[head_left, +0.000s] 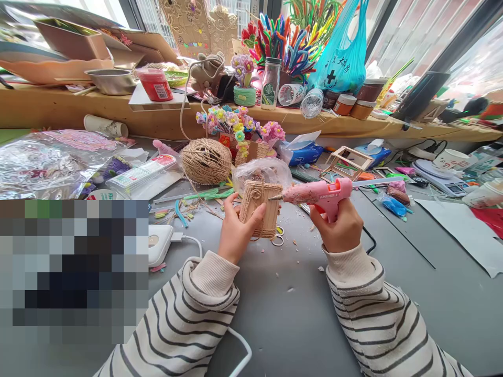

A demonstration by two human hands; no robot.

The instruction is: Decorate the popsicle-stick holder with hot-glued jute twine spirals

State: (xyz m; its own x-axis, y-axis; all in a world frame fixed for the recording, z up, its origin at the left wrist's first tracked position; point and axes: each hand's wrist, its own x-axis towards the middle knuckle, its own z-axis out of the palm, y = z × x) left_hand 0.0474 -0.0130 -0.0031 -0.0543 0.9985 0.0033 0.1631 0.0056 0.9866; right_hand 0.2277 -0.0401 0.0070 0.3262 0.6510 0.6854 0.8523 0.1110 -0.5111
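Note:
My left hand (238, 230) holds up a small wooden-stick panel (267, 212), gripped between thumb and fingers. Twine wraps its edges, and a twine bow sits near its top. In my right hand (341, 225) is a pink hot glue gun (318, 193), my fingers wrapped round its handle. A clear glue stick (371, 181) sticks out of its back end. The metal nozzle points left, at or very close to the panel's right part; whether it touches I cannot tell. Scissors (279, 237) lie on the table behind the panel, partly hidden by it.
Behind my hands are a ball of twine (207, 161), a clear plastic bag (261, 174), craft flowers (239, 125) and a wooden frame (346, 163). A white charger (160, 246) with a cable lies at left, a kitchen scale (440, 175) at right. Scraps dot the grey table (291, 324).

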